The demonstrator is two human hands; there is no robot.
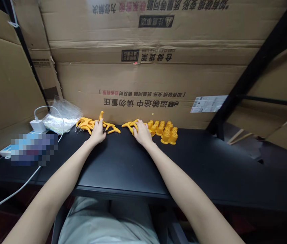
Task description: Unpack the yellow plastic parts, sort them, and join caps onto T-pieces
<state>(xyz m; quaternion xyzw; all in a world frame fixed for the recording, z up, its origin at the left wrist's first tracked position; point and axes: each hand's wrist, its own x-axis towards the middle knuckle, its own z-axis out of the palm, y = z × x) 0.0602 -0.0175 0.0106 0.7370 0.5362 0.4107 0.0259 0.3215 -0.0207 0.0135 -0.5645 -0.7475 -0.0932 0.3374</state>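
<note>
My left hand (97, 133) is closed around a yellow plastic piece (101, 116) that sticks up past the fingers. Beside it, at the back of the black table, lies a loose heap of yellow T-shaped handles (85, 122), with small metal bits at its left edge. Another T-shaped handle (113, 129) rests just right of that hand. My right hand (142, 133) has its fingers bent over a yellow T-shaped handle (127, 125), and the palm side is hidden. Several yellow cup-shaped pieces (166, 135) stand in a cluster to the right of this hand.
Cardboard (143, 78) forms the back wall right behind the pieces. On the left are a clear plastic bag (63, 115), a white charger (38, 125) with its cable, and a blurred-out item (33, 149). A black post (250, 71) rises at the right.
</note>
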